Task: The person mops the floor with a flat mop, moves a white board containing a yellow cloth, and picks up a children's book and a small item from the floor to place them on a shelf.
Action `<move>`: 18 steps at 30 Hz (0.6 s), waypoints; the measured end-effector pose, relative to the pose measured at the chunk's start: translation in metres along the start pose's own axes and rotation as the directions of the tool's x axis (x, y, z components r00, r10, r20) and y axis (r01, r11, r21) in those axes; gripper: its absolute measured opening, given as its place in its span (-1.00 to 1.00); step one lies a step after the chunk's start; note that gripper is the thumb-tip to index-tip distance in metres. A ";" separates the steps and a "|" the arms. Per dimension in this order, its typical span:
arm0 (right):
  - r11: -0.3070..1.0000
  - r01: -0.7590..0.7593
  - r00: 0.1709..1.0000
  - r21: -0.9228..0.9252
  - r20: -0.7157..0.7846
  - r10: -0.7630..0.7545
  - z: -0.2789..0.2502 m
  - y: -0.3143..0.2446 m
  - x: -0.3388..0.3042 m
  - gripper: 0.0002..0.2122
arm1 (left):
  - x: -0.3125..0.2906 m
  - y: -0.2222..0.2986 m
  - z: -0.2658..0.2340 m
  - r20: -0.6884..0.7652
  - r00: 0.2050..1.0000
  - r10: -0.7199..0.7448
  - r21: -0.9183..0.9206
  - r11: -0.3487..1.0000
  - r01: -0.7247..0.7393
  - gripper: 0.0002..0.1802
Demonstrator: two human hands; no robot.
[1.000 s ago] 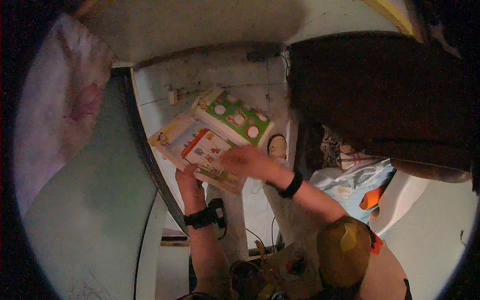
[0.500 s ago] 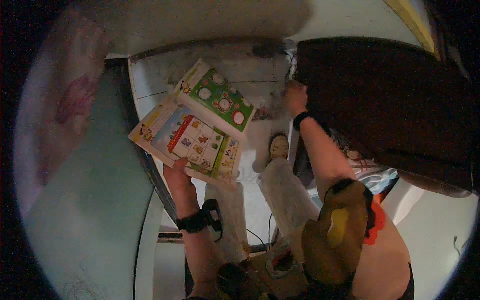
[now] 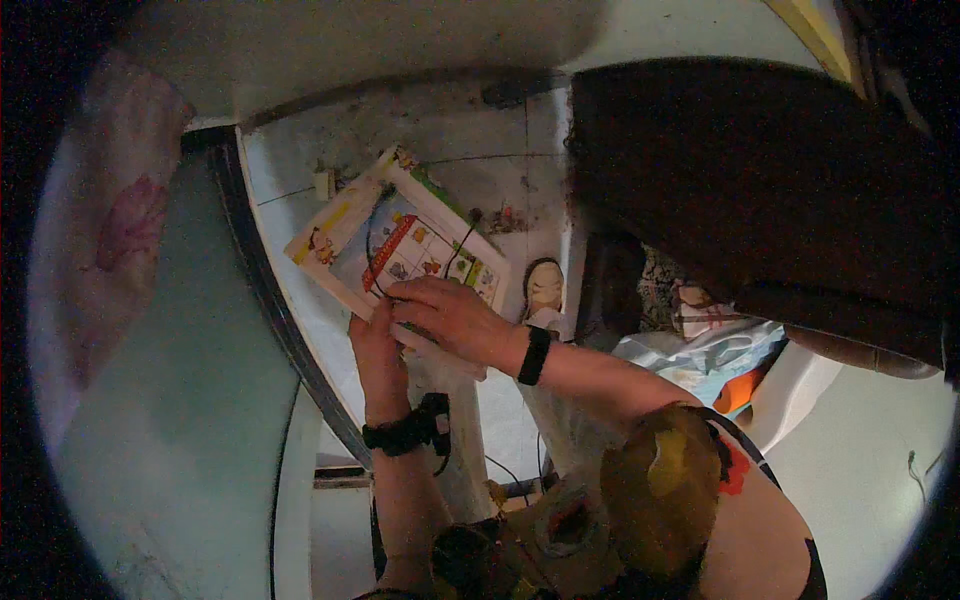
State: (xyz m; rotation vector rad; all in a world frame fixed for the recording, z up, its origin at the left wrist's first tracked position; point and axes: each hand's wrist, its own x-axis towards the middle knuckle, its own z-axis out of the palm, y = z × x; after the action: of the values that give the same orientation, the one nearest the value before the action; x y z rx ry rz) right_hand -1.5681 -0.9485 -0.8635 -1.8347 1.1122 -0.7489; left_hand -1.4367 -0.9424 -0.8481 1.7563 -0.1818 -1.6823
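Observation:
An illustrated children's workbook [image 3: 340, 225] with colourful picture squares is in front of me, its left and lower edges tilted. At its lower edge my left hand [image 3: 380, 360] grips it, fingers closed. My right hand [image 3: 450, 318] has come across the lower part of the page and meets the left hand, its fingers bent and pressed together. From these fingers a thin black cord [image 3: 371, 245] loops up over the printed page. Its far end runs toward the upper right of the workbook. Where the hands meet, the fingertips are partly hidden.
A large dark brown piece of furniture [image 3: 740, 190] stands at the right, with plastic bags [image 3: 700, 350] and cloth below it. A shoe [image 3: 545, 285] rests on the tiled floor [image 3: 500, 180]. At the left is a greenish panel [image 3: 210, 380] with a dark edge.
My right hand has moved from beside the dark furniture, left and down onto the workbook. A black cord now lies across the page. The workbook's upper green page is now mostly hidden.

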 end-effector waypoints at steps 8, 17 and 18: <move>0.983 -0.004 0.992 -0.185 0.125 0.027 -0.012 -0.001 0.015 -0.74 | -0.001 0.005 0.010 0.016 0.998 0.068 -0.029 0.997 -0.068 -0.58; 0.804 -0.442 0.897 -0.398 -0.180 0.404 -0.061 0.097 -0.003 -0.76 | -0.001 0.013 -0.005 -0.212 0.960 0.182 0.181 0.973 -0.145 -0.65; 0.607 -0.400 0.843 -0.687 -0.016 0.537 -0.076 0.142 -0.016 -0.73 | 0.000 0.015 -0.002 -0.221 0.962 0.158 0.171 0.978 -0.121 -0.65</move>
State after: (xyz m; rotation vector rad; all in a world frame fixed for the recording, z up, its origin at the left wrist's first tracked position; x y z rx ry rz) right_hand -1.6933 -0.9967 -0.9547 -1.9619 1.7952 0.2006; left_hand -1.4297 -0.9530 -0.8400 1.9921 -0.3313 -1.3797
